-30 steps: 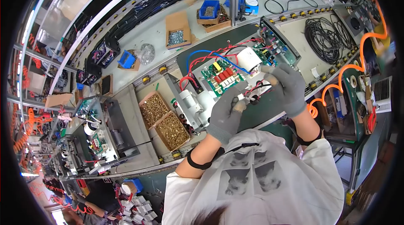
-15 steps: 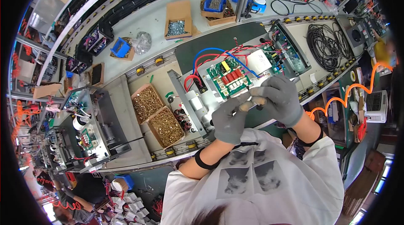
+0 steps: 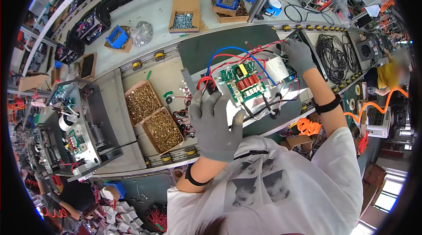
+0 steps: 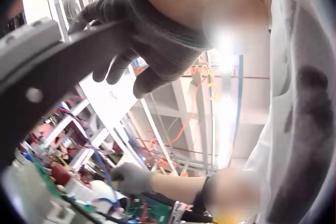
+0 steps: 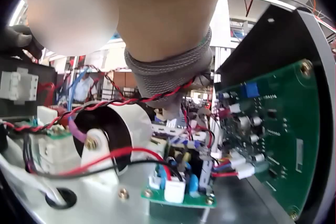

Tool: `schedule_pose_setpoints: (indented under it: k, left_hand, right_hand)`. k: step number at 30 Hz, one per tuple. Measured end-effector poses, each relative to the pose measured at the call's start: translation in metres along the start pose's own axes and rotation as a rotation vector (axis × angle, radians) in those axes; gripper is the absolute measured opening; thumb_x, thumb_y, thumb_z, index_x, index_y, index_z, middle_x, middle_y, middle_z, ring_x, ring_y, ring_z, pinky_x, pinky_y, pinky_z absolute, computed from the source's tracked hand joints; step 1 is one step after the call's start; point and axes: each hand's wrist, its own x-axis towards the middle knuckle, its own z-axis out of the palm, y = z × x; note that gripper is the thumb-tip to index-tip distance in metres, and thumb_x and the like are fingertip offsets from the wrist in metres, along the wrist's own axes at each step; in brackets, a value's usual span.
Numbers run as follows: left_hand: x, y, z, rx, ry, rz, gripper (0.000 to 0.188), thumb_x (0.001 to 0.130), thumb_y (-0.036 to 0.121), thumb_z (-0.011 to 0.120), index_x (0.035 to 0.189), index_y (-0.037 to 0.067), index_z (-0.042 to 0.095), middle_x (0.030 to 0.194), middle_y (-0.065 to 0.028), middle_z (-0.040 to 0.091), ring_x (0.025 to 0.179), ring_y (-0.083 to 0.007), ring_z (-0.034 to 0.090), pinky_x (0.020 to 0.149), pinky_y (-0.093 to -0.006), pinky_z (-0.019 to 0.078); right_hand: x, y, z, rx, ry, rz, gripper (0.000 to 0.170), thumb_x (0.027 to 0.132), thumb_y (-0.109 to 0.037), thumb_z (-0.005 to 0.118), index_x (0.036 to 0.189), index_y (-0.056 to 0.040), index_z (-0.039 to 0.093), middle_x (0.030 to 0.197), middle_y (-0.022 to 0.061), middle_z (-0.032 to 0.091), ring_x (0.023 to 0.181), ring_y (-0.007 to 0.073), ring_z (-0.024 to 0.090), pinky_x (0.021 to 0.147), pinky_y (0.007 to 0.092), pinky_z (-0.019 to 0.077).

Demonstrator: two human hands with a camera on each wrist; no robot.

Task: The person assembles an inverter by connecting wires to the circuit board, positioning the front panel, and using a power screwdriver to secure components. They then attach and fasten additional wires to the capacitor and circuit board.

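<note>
An opened metal chassis carries a green circuit board [image 3: 244,79] with red parts, a white cylinder [image 3: 278,70] and blue, red and black wires. My gloved left hand [image 3: 214,123] is over the chassis's left end, with fingers spread and thumb apart, near the grey side panel [image 3: 188,81]. In the left wrist view its fingers hang relaxed, holding nothing. My gloved right hand [image 3: 300,56] reaches to the far right corner, beside the dark end panel [image 3: 314,57] and red wires. The right wrist view shows its cuff [image 5: 170,74] behind the white cylinder; the fingertips are hidden. Black leads [image 3: 265,102] rise from the board's near edge.
Two boxes of brass-coloured fasteners [image 3: 162,130] sit left of the chassis, with another opened chassis [image 3: 79,125] beyond. A black cable coil [image 3: 336,52] lies right. Screw boxes [image 3: 183,13] stand along the back. An orange coiled hose [image 3: 310,126] hangs near my right forearm.
My hands, earlier together at the chassis's near side holding wire ends, have parted. The left moved left to the side panel; the right moved to the far right corner. The wire ends are released.
</note>
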Motion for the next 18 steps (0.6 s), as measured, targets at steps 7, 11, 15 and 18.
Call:
schedule_pose_setpoints:
  k: [7,11,15,18]
  left_hand:
    - [-0.003,-0.004,0.0,-0.043,-0.044,-0.066,0.034,0.073,0.021,0.068,0.103,0.008,0.06,0.107,-0.0098,0.055,0.112,-0.0387,0.041,0.093,-0.0472,0.0342]
    - [-0.002,-0.004,0.0,-0.036,-0.05,-0.06,0.032,0.072,0.019,0.069,0.1,0.007,0.061,0.104,-0.0091,0.056,0.112,-0.0375,0.041,0.092,-0.0462,0.0346]
    - [-0.002,-0.005,0.002,-0.085,-0.041,-0.045,0.031,0.071,0.018,0.069,0.1,0.008,0.062,0.104,-0.0085,0.057,0.112,-0.0367,0.042,0.093,-0.0454,0.0341]
    - [-0.001,-0.004,0.001,-0.087,-0.052,-0.062,0.03,0.071,0.017,0.069,0.099,0.008,0.062,0.104,-0.008,0.057,0.113,-0.036,0.042,0.093,-0.0448,0.0336]
  right_hand:
    - [-0.007,0.011,0.017,0.006,0.054,-0.058,0.017,0.077,-0.011,0.059,0.094,-0.0135,0.059,0.093,0.0031,0.057,0.086,0.0212,0.059,0.069,0.0345,0.0464]
    - [-0.014,0.015,0.023,0.008,0.171,-0.15,0.007,0.08,-0.014,0.057,0.087,-0.0146,0.057,0.084,0.0031,0.055,0.078,0.0219,0.057,0.065,0.0365,0.0447]
    - [-0.014,0.015,0.023,0.025,0.29,-0.205,0.003,0.08,-0.018,0.057,0.081,-0.0153,0.056,0.077,0.0033,0.053,0.074,0.0229,0.056,0.062,0.0376,0.0438]
    - [-0.015,0.015,0.025,0.017,0.294,-0.211,0.006,0.079,-0.019,0.059,0.082,-0.0148,0.057,0.076,0.0033,0.054,0.074,0.0237,0.057,0.062,0.0376,0.0442]
